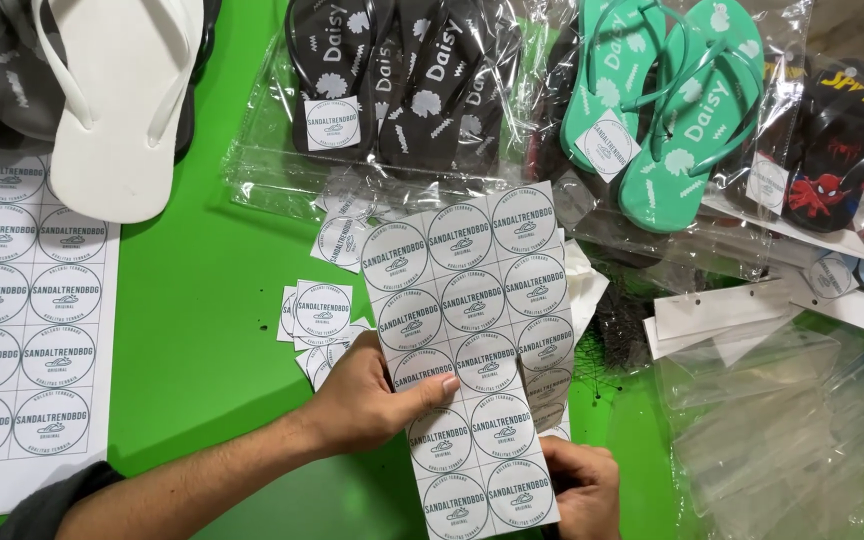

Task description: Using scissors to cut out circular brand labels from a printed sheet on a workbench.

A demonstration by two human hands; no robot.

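Both grips, left hand [372,400] and right hand [582,485], clamp sticker sheet [472,340] beside cut stickers [317,315].

two black sandals [402,70], two green sandals [667,110], one white sandal [117,100], two sticker sheets [477,350]

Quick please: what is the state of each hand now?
Left hand: closed on the sticker sheet.
Right hand: grips the same sheet's lower edge.
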